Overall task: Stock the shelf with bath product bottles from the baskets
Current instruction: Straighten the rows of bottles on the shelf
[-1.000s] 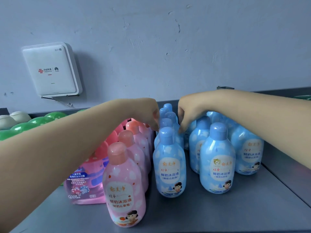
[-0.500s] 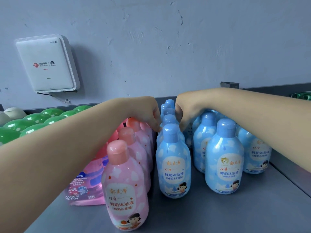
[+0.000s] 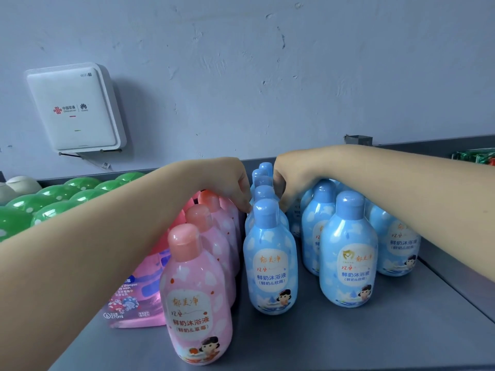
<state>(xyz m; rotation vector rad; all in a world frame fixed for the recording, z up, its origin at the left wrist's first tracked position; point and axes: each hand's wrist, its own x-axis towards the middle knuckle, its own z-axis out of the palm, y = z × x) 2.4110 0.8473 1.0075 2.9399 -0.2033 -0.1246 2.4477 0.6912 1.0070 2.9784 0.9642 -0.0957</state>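
On the grey metal shelf point(image 3: 348, 336) the bath bottles stand upright, long axes vertical, caps up, labels facing the camera. A single file of blue bath wash bottles point(image 3: 270, 261) runs straight back from the camera to the wall, and both hands meet over its middle. The left hand point(image 3: 227, 180) comes in from the left with fingers curled down against the left side of that file; the right hand point(image 3: 292, 178) mirrors it from the right, fingers curled down beside the caps. The fingertips are hidden behind the bottles, so I cannot tell whether either hand truly grips a bottle or only presses on it. Under the left wrist stands a row of pink bath wash bottles point(image 3: 198, 311), just beside the blue file. Below the right forearm is a cluster of further blue bottles point(image 3: 348, 261). Beneath the left forearm lie a pink refill pouch point(image 3: 139, 298) and green rounded caps point(image 3: 53, 199); a white wall router point(image 3: 75, 108) hangs above them. Compared with half a second ago, the hands have hardly moved and the bottles stand as before.
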